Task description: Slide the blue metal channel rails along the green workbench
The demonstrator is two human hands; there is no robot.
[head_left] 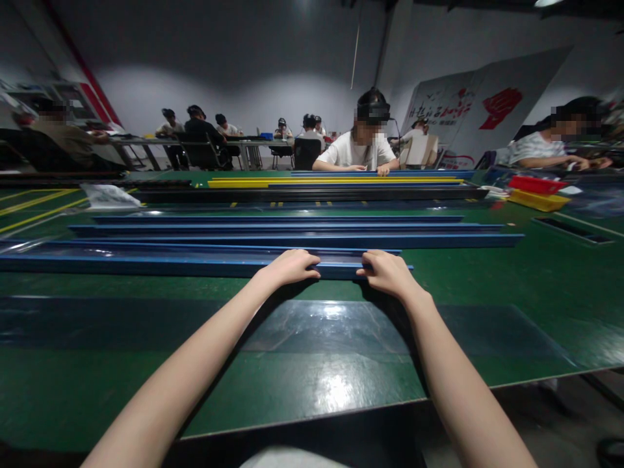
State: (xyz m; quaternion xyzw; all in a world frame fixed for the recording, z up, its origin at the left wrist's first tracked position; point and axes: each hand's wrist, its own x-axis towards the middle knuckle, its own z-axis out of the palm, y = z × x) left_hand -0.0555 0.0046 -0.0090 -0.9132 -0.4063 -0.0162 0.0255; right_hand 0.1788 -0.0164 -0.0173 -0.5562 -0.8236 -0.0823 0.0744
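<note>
A long blue plastic channel (pixel 146 265) lies across the green table, with raised edges and a shiny, see-through-looking middle. My left hand (pixel 293 265) is closed on its near edge, thumb and fingers bent over the rim. Close to the channel's right end, my right hand (pixel 387 270) grips the same edge with curled fingers. A short stretch of channel shows between the two hands. Under my forearms, a clear plastic sheet (pixel 336 318) lies flat on the table, reflecting the lamps.
Beyond lie several more blue channels (pixel 302 240), a black strip (pixel 195 194) and yellow strips (pixel 244 183). A co-worker (pixel 363 153) sits across the table. Red and yellow trays (pixel 539 200) and a dark flat panel (pixel 571 230) are at right. The table's front edge (pixel 312 416) runs below my arms.
</note>
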